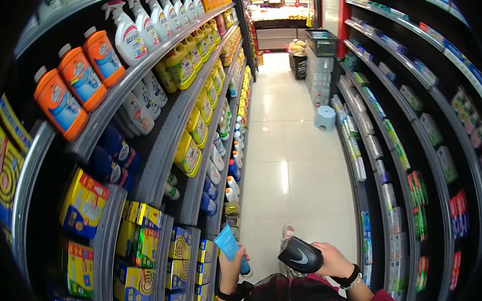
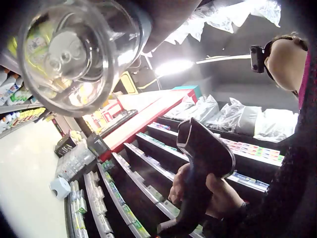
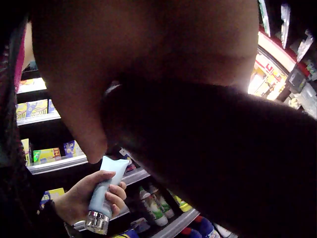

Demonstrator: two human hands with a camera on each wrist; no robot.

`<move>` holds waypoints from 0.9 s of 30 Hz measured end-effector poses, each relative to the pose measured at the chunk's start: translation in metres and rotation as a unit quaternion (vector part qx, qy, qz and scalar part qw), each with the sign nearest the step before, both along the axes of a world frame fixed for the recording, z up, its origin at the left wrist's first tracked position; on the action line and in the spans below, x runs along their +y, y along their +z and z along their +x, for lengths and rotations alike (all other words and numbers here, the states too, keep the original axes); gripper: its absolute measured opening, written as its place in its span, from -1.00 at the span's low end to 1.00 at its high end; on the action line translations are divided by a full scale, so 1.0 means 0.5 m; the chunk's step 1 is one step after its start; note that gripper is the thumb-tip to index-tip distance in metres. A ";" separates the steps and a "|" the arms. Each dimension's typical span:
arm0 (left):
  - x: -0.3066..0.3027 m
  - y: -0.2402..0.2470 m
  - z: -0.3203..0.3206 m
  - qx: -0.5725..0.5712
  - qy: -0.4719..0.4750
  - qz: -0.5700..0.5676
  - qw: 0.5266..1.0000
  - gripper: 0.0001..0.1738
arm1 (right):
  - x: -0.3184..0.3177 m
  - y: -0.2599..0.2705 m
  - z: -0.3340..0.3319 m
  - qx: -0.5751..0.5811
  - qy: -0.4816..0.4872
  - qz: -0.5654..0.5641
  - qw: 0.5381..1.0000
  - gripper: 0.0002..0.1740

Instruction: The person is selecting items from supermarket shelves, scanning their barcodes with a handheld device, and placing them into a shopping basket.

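Note:
In the head view my left hand (image 1: 231, 268) grips a light blue squeeze tube (image 1: 227, 243), tilted, its flat end up. The right wrist view shows the fingers wrapped round the tube's middle, with the shiny clear cap (image 3: 97, 222) pointing down. My right hand (image 1: 334, 261) holds a black pistol-shaped barcode scanner (image 1: 301, 256) by its handle. Its body carries a pale swoosh-like mark, and its front window (image 2: 184, 133) shows in the left wrist view. Tube and scanner are apart, side by side before my body. My right palm and the dark scanner fill much of the right wrist view.
Shelves on the left hold orange bottles (image 1: 60, 103), white spray bottles (image 1: 127, 36), yellow jugs (image 1: 188, 153) and yellow-blue boxes (image 1: 134, 284). Packaged goods line the right shelves (image 1: 391, 96). A tiled aisle (image 1: 280, 126) runs between, with a blue stool (image 1: 324, 118) and stacked crates (image 1: 321, 75) along its right side.

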State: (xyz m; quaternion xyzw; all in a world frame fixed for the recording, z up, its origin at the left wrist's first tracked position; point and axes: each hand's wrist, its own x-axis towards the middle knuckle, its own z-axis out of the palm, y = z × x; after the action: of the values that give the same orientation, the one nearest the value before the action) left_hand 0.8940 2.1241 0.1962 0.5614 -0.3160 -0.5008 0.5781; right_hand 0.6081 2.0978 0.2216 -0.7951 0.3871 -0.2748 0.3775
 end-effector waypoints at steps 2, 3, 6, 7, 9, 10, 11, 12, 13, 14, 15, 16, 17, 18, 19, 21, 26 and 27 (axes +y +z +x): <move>-0.084 0.002 0.001 0.009 0.021 -0.015 1.000 -0.78 | -0.104 0.014 0.001 0.010 0.014 -0.007 1.000 -0.65; -0.132 0.008 -0.006 0.009 0.036 -0.026 0.999 -0.80 | -0.157 0.020 -0.001 -0.001 0.008 -0.016 1.000 -0.65; -0.286 0.048 -0.036 0.062 0.044 -0.106 0.992 -0.81 | -0.312 0.044 -0.015 -0.022 -0.011 -0.030 0.999 -0.67; -0.344 0.073 -0.051 0.074 0.045 -0.118 0.989 -0.81 | -0.363 0.047 -0.019 -0.025 -0.027 -0.030 0.999 -0.67; -0.447 0.081 -0.055 0.065 0.031 -0.130 0.989 -0.81 | -0.461 0.033 -0.028 -0.029 -0.031 -0.042 0.998 -0.68; -0.496 0.085 -0.056 0.060 0.019 -0.138 0.988 -0.81 | -0.508 0.031 -0.030 -0.028 -0.034 -0.051 0.998 -0.69; -0.535 0.089 -0.065 0.051 0.030 -0.136 0.989 -0.82 | -0.549 0.036 -0.036 -0.026 -0.037 -0.049 0.998 -0.69; -0.576 0.089 -0.066 0.053 0.027 -0.133 0.989 -0.82 | -0.591 0.047 -0.038 -0.025 -0.033 -0.052 0.998 -0.70; -0.613 0.084 -0.060 0.040 0.022 -0.134 0.990 -0.82 | -0.633 0.053 -0.038 -0.023 -0.028 -0.056 0.998 -0.70; -0.651 0.071 -0.062 0.032 0.015 -0.135 0.990 -0.83 | -0.672 0.050 -0.045 -0.015 -0.033 -0.054 0.998 -0.70; -0.687 0.055 -0.061 0.040 0.011 -0.132 0.990 -0.83 | -0.712 0.043 -0.051 -0.024 -0.023 -0.032 0.999 -0.70; -0.722 0.036 -0.057 0.025 0.016 -0.120 0.992 -0.82 | -0.754 0.036 -0.055 -0.032 -0.013 -0.010 0.999 -0.69; -0.765 0.017 -0.053 0.011 0.017 -0.110 0.994 -0.81 | -0.798 0.029 -0.058 -0.025 -0.022 -0.009 0.999 -0.69; -0.815 0.001 -0.052 -0.004 0.018 -0.100 0.995 -0.80 | -0.844 0.021 -0.061 -0.018 -0.022 -0.021 0.999 -0.69; -0.869 -0.016 -0.053 0.004 0.010 -0.099 0.995 -0.80 | -0.891 0.013 -0.063 -0.010 -0.023 -0.033 0.999 -0.69; -0.983 -0.043 -0.051 0.034 0.002 -0.099 0.995 -0.79 | -0.990 0.003 -0.064 0.013 -0.048 -0.040 0.998 -0.69; -1.305 -0.062 -0.036 0.052 -0.027 -0.100 0.993 -0.79 | -1.260 0.027 -0.039 0.046 -0.093 -0.056 0.993 -0.70; -1.369 -0.049 -0.031 0.055 -0.030 -0.111 0.992 -0.79 | -1.317 0.039 -0.030 0.049 -0.090 -0.050 0.993 -0.71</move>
State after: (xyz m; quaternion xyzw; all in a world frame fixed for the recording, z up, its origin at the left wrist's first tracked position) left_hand 0.8787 1.4396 0.1715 0.4559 -0.3538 -0.5101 0.6379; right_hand 0.5929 1.4393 0.2410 -0.7874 0.4608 -0.2877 0.2915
